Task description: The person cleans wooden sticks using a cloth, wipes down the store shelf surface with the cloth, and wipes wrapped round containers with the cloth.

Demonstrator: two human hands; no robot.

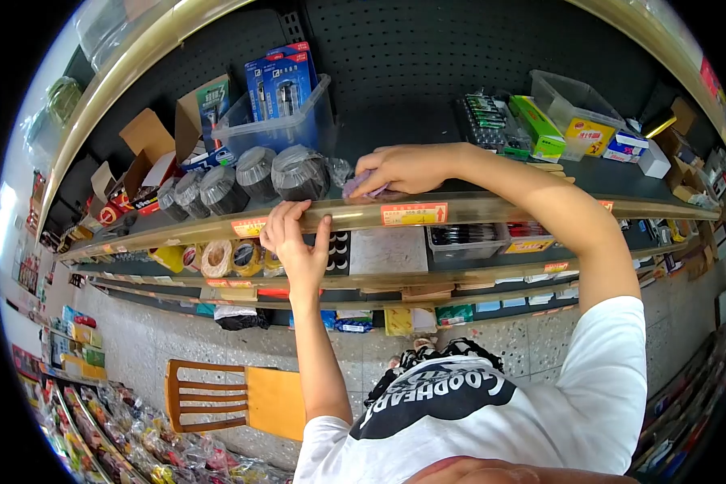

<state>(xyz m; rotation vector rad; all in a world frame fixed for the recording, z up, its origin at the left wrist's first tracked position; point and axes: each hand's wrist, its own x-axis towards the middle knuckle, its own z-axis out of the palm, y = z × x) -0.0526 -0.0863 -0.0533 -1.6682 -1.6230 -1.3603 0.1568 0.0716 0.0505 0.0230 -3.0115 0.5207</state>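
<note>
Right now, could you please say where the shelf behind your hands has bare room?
Bare shelf shows behind the right hand, between the clear bin of blue packs and the shiny packs. Wrapped dark cylinders crowd the left front; boxes crowd the right.

Cloth (363, 184) = reference: front of upper shelf (387, 121), under right hand (403, 169). Left of it: row of five cylinders (300, 171). Behind-left: bin (270, 139), blister packs (279, 85) inside. Behind-right: battery packs (484, 113), second bin (573, 79) beyond. Straight behind: pegboard (427, 40). Front-left: left hand (294, 238) on shelf edge. Lower-left: tape rolls (216, 258), lower shelf.
</note>
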